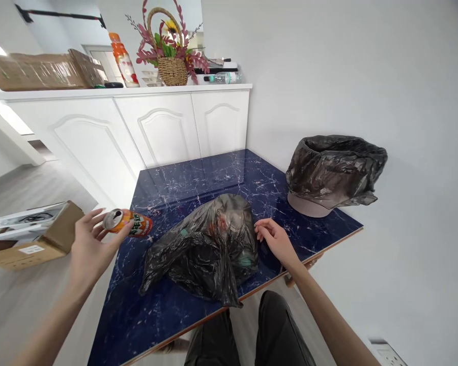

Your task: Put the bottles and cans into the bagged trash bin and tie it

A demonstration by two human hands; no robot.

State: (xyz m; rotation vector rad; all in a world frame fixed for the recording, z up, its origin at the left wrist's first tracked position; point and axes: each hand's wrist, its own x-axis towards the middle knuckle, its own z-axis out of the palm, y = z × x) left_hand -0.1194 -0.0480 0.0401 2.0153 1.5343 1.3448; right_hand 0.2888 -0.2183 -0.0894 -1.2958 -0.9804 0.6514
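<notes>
My left hand (95, 239) grips an orange drink can (137, 224) with green lettering, tilted on its side over the table's left edge. The can's opened top faces left toward my fingers. In front of me a filled black plastic bag (213, 249) lies on the table, with red and green items showing dimly through it. Beside the bag's right side is my right hand (270, 235), its thumb and fingers drawn together at the bag's edge. Whether something is pinched there I cannot make out.
The blue marbled table (183, 185) meets a white cabinet (156, 122). A bin lined with a black bag (332, 170) stands at the table's right. An opened cardboard box (57, 236) sits on the floor. On the cabinet are a flower basket (172, 70), an orange bottle (124, 61) and a clear bottle (225, 78).
</notes>
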